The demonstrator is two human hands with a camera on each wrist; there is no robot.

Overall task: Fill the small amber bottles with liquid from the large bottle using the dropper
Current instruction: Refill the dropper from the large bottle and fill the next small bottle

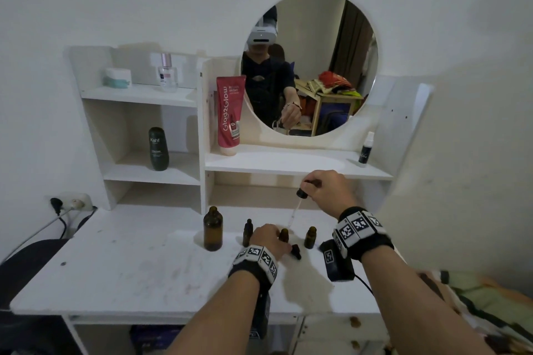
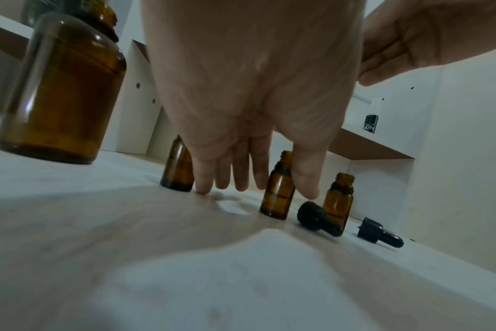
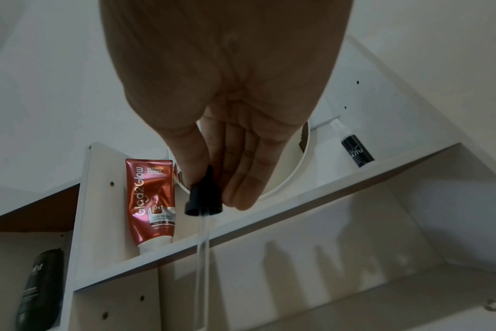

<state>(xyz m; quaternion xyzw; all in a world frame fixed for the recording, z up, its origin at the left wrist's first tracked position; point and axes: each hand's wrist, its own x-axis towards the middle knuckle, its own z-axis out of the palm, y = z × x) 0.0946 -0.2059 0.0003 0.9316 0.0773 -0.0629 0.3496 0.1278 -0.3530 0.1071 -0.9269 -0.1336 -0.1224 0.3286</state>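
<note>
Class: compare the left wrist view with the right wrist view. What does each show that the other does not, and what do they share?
Only the left wrist view: the large amber bottle, the left hand pinching the middle small bottle, two more small bottles flanking it, and two loose black dropper caps.
Only the right wrist view: the dropper, pinched by the right hand, and the red tube.
Both: the black spray bottle, and part of the right hand.

Large amber bottle (dropper black-capped)
</note>
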